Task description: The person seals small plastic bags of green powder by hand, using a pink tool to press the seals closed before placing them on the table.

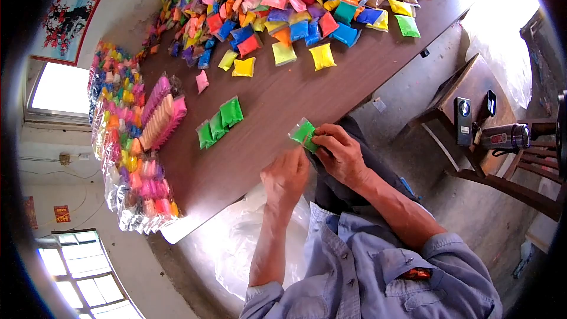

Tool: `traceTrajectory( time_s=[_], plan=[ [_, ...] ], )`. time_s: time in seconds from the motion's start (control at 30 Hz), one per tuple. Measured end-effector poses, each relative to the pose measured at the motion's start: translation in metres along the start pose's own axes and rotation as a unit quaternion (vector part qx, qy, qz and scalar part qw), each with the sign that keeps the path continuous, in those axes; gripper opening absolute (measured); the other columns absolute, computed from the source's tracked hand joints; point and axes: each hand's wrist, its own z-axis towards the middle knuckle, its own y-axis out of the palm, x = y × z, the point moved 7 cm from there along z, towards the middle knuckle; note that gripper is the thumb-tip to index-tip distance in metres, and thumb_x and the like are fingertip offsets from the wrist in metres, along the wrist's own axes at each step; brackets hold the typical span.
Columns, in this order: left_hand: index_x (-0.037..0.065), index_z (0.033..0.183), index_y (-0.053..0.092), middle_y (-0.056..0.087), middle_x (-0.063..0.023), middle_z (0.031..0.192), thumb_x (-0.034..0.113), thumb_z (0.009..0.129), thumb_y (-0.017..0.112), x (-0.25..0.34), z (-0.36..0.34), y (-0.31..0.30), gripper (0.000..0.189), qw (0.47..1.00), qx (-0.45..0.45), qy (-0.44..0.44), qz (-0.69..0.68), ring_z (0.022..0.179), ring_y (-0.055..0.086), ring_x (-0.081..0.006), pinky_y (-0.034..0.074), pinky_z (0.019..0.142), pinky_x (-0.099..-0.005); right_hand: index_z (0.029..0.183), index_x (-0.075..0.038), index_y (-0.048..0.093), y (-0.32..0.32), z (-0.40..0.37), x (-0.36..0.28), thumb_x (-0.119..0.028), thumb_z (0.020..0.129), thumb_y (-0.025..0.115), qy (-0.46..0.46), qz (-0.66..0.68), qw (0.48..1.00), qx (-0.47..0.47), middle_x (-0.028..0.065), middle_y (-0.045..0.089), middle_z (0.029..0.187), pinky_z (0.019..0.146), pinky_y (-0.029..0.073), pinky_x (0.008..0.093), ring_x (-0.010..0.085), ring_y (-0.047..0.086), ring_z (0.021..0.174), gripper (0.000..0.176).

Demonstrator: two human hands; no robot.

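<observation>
My right hand (341, 155) pinches a small clear packet of bright green material (303, 134) by its right side, just above the table's front edge. Close by on the left, my left hand (286, 176) is curled with its fingers closed, slightly blurred. Its fingertips are by the packet's lower edge; whether they grip it or something else is hidden. Ahead of my hands, several similar green packets (220, 121) lie overlapping in a short row on the brown table (260, 106).
A big heap of multicoloured packets (283, 12) covers the table's far side. Bundled packets in clear bags (133, 159) line the left end. To the right, a wooden stool (472, 106) carries a phone-like black device (463, 119) and a dark flask (505, 136). Clear plastic sheeting (236, 248) hangs below the table edge.
</observation>
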Motion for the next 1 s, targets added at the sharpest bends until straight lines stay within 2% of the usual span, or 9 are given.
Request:
traceTrajectory(
  time_s=[0.13, 0.23, 0.33, 0.47, 0.57, 0.63, 0.77, 0.9, 1.0],
  plan=[
    [0.008, 0.096, 0.072, 0.068, -0.0093, 0.078, 0.005, 0.089, 0.077, -0.011, -0.001, -0.001, 0.009, 0.999, 0.030, -0.039, 0.017, 0.064, 0.069, -0.0271, 0.052, 0.054, -0.0402, 0.110, -0.003, 0.067, 0.001, 0.001, -0.001, 0.007, 0.079, 0.081, -0.003, -0.001, 1.000, 0.001, 0.0160, 0.064, 0.116, 0.082, 0.061, 0.0374, 0.0317, 0.071, 0.097, 0.036],
    [0.008, 0.097, 0.072, 0.069, -0.0089, 0.077, 0.005, 0.089, 0.077, 0.007, 0.000, -0.008, 0.009, 1.000, 0.023, 0.003, -0.017, 0.062, 0.068, -0.0269, 0.052, 0.053, -0.0403, 0.109, -0.003, 0.067, -0.001, -0.001, 0.002, 0.007, 0.079, 0.081, 0.005, 0.006, 1.000, 0.010, 0.0156, 0.064, 0.116, 0.082, 0.061, 0.0381, 0.0317, 0.071, 0.098, 0.035],
    [0.008, 0.097, 0.072, 0.069, -0.0090, 0.078, 0.005, 0.090, 0.076, 0.013, -0.004, -0.004, 0.009, 1.000, 0.005, -0.002, 0.001, 0.062, 0.068, -0.0272, 0.053, 0.054, -0.0401, 0.108, -0.003, 0.067, 0.002, -0.001, 0.006, 0.007, 0.079, 0.080, 0.016, 0.031, 0.999, 0.010, 0.0157, 0.064, 0.116, 0.082, 0.061, 0.0385, 0.0321, 0.071, 0.098, 0.033],
    [0.008, 0.097, 0.072, 0.068, -0.0098, 0.078, 0.004, 0.089, 0.076, -0.021, -0.007, 0.002, 0.009, 0.998, 0.047, -0.045, 0.018, 0.062, 0.068, -0.0281, 0.052, 0.054, -0.0394, 0.107, -0.003, 0.067, -0.001, 0.000, 0.001, 0.006, 0.079, 0.081, 0.012, 0.008, 1.000, 0.010, 0.0152, 0.065, 0.116, 0.083, 0.061, 0.0374, 0.0328, 0.071, 0.099, 0.033],
    [0.007, 0.097, 0.072, 0.068, -0.0091, 0.077, 0.004, 0.090, 0.076, 0.001, -0.004, -0.006, 0.008, 1.000, 0.024, 0.011, -0.017, 0.062, 0.068, -0.0277, 0.052, 0.054, -0.0394, 0.108, -0.003, 0.067, -0.001, -0.001, 0.006, 0.006, 0.080, 0.082, 0.028, 0.024, 0.999, 0.021, 0.0152, 0.065, 0.116, 0.082, 0.061, 0.0368, 0.0327, 0.072, 0.100, 0.033],
    [0.008, 0.097, 0.072, 0.068, -0.0090, 0.076, 0.004, 0.090, 0.075, 0.009, -0.002, -0.007, 0.008, 1.000, 0.028, 0.006, -0.010, 0.061, 0.068, -0.0275, 0.052, 0.054, -0.0396, 0.108, -0.002, 0.067, 0.000, -0.001, 0.009, 0.006, 0.080, 0.082, 0.039, 0.044, 0.998, 0.029, 0.0152, 0.066, 0.117, 0.082, 0.061, 0.0367, 0.0326, 0.072, 0.100, 0.032],
    [0.008, 0.097, 0.072, 0.068, -0.0094, 0.076, 0.003, 0.090, 0.076, -0.014, -0.002, 0.001, 0.009, 0.998, 0.052, -0.036, 0.014, 0.061, 0.068, -0.0271, 0.052, 0.054, -0.0399, 0.108, -0.002, 0.067, -0.001, -0.002, 0.010, 0.007, 0.082, 0.081, 0.054, 0.040, 0.997, 0.022, 0.0147, 0.066, 0.117, 0.078, 0.061, 0.0348, 0.0293, 0.073, 0.096, 0.031],
    [0.007, 0.098, 0.071, 0.068, -0.0085, 0.074, 0.003, 0.089, 0.077, 0.012, 0.003, -0.006, 0.011, 0.999, 0.032, 0.004, -0.006, 0.061, 0.068, -0.0264, 0.052, 0.053, -0.0372, 0.109, -0.002, 0.067, -0.003, -0.001, 0.015, 0.008, 0.082, 0.081, 0.078, 0.059, 0.994, 0.050, 0.0133, 0.066, 0.117, 0.072, 0.060, 0.0313, 0.0247, 0.072, 0.086, 0.032],
    [0.007, 0.097, 0.071, 0.066, -0.0083, 0.074, 0.002, 0.089, 0.077, 0.004, 0.004, -0.005, 0.011, 0.998, 0.058, 0.003, 0.005, 0.060, 0.067, -0.0257, 0.051, 0.052, -0.0368, 0.110, -0.002, 0.066, -0.002, -0.003, 0.018, 0.006, 0.083, 0.081, 0.084, 0.066, 0.993, 0.048, 0.0127, 0.067, 0.116, 0.071, 0.059, 0.0305, 0.0225, 0.071, 0.084, 0.032]
  ],
)
